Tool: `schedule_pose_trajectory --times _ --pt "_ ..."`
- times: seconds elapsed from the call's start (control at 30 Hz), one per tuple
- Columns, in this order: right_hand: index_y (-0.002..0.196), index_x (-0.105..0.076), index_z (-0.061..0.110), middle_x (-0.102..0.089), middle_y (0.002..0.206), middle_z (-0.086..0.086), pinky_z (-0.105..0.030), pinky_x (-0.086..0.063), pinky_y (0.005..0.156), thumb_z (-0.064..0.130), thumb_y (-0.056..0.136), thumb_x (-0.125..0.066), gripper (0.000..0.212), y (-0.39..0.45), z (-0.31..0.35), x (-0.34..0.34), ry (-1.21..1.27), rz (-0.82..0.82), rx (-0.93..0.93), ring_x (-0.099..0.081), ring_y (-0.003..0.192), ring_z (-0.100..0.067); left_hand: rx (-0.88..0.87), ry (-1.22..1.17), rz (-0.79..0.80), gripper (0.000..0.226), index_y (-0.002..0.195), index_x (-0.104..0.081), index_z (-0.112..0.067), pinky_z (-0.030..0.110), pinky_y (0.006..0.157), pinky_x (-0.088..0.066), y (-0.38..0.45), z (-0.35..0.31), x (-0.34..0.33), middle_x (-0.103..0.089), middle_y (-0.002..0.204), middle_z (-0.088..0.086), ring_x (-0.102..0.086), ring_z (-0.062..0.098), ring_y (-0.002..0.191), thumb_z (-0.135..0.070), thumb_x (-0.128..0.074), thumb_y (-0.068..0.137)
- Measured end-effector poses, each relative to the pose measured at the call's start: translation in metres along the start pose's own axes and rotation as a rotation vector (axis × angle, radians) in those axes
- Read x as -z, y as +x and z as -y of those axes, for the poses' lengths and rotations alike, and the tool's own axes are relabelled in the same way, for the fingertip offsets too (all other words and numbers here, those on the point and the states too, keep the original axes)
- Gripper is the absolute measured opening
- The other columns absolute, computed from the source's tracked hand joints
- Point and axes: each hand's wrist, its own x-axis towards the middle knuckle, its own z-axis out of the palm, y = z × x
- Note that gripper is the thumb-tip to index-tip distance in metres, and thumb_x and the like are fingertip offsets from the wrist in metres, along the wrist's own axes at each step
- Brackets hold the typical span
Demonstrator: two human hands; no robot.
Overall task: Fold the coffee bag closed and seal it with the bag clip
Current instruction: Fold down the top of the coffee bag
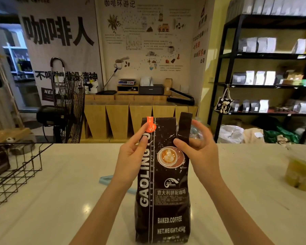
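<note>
The dark brown coffee bag [163,183] stands upright on the white counter [60,200], printed front toward the person, lettered GAOLING and BAKED.COFFEE with a latte cup pictured below its neck. Its top is not yet folded: the mouth stands tall, and at the bag's right corner a narrow strip of the top [185,126] sticks up apart from the rest.

The left hand [131,156] is against the bag's upper left edge, index finger stretched up to the orange sticker [150,125] at the top corner, the other fingers curled loosely at the side. The right hand [200,152] is at the bag's upper right, thumb pressed on the front at the foot of the raised strip, fingers spread behind it; they are blurred, so I can't say for sure whether they pinch the strip.

Left of the bag, partly hidden behind the left forearm, a pale blue bag clip [106,180] lies flat on the counter. Far left of the bag sits a black wire basket [19,172]. Far right of the bag stands a clear plastic cup [300,172] of yellowish drink.
</note>
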Motion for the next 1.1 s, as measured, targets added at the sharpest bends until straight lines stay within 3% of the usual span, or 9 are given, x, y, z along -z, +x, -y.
schedule_pose_trajectory --times 0.1,0.2,0.33,0.47,0.63,0.73,0.83,1.0,1.1 --pt "0.111 -0.049 0.035 -0.075 0.075 0.011 -0.028 -0.059 0.059 0.006 0.072 -0.073 0.055 -0.002 -0.006 -0.003 -0.101 -0.052 0.182 -0.073 0.073 -0.017 0.035 0.008 -0.010 0.032 0.119 -0.051 -0.034 0.020 0.066 -0.056 0.001 0.001 0.001 -0.072 0.094 -0.010 -0.068 0.008 0.089 -0.020 -0.042 0.092" --pt "0.097 -0.061 0.036 -0.072 0.082 0.017 -0.020 -0.056 0.064 0.006 0.075 -0.070 0.039 0.000 -0.005 0.000 -0.199 0.018 0.249 -0.071 0.083 -0.012 0.055 0.022 -0.018 0.025 0.112 -0.058 -0.024 0.018 0.062 -0.055 0.001 0.001 0.003 -0.072 0.092 0.000 -0.069 0.009 0.081 -0.019 -0.045 0.091" --pt "0.103 -0.063 0.023 -0.073 0.088 0.009 -0.020 -0.057 0.066 0.006 0.075 -0.069 0.034 0.006 0.002 0.009 -0.158 0.172 0.122 -0.071 0.084 -0.011 0.051 0.076 0.008 0.024 0.108 -0.061 -0.012 0.016 0.059 -0.053 0.001 0.000 0.004 -0.072 0.084 0.004 -0.069 0.009 0.072 -0.019 -0.047 0.090" --pt "0.110 -0.063 0.017 -0.076 0.082 0.007 -0.024 -0.058 0.065 0.007 0.073 -0.070 0.038 0.008 0.007 0.018 -0.145 0.269 0.003 -0.072 0.082 -0.016 0.041 0.134 0.035 0.020 0.097 -0.066 -0.012 0.016 0.059 -0.053 0.001 -0.004 0.008 -0.073 0.073 -0.002 -0.069 0.010 0.069 -0.020 -0.051 0.088" --pt "0.088 -0.070 0.016 -0.073 0.057 0.007 -0.017 -0.055 0.058 0.012 0.073 -0.071 0.015 0.011 0.019 0.021 -0.240 0.309 -0.045 -0.072 0.067 -0.011 0.037 0.238 0.105 0.017 0.089 -0.067 -0.010 0.014 0.061 -0.053 0.002 -0.016 0.016 -0.074 0.068 -0.002 -0.070 0.013 0.069 -0.022 -0.059 0.081" --pt "0.076 -0.071 0.021 -0.075 0.062 0.006 -0.014 -0.054 0.059 0.016 0.071 -0.072 0.007 0.012 0.026 0.023 -0.275 0.347 -0.078 -0.072 0.067 -0.010 0.043 0.236 0.088 0.009 0.080 -0.069 -0.011 0.012 0.059 -0.051 0.001 -0.023 0.020 -0.072 0.059 -0.004 -0.069 0.010 0.063 -0.019 -0.067 0.075" --pt "0.073 -0.071 0.023 -0.074 0.065 0.008 -0.013 -0.053 0.059 0.022 0.070 -0.072 0.003 0.010 0.030 0.023 -0.314 0.349 -0.083 -0.071 0.069 -0.007 0.057 0.256 0.088 0.020 0.076 -0.072 -0.016 0.013 0.060 -0.052 0.000 -0.026 0.022 -0.073 0.064 -0.002 -0.069 0.010 0.066 -0.031 -0.070 0.063" --pt "0.078 -0.074 0.019 -0.059 0.107 0.004 -0.032 -0.049 0.083 0.043 0.057 -0.069 0.032 0.010 0.026 0.021 -0.333 0.334 -0.082 -0.057 0.102 -0.010 0.168 0.237 0.130 0.032 0.080 -0.072 -0.018 0.031 0.081 -0.049 0.001 -0.021 0.030 -0.073 0.079 0.004 -0.068 0.017 0.081 -0.042 -0.066 0.060" --pt "0.089 -0.072 0.012 -0.067 0.109 0.007 -0.030 -0.048 0.084 0.037 0.065 -0.065 0.035 0.010 0.022 0.020 -0.255 0.394 -0.119 -0.062 0.102 -0.008 0.234 0.099 0.178 0.036 0.091 -0.069 -0.010 0.024 0.072 -0.051 0.001 -0.018 0.027 -0.072 0.078 0.002 -0.067 0.014 0.075 -0.035 -0.063 0.066"
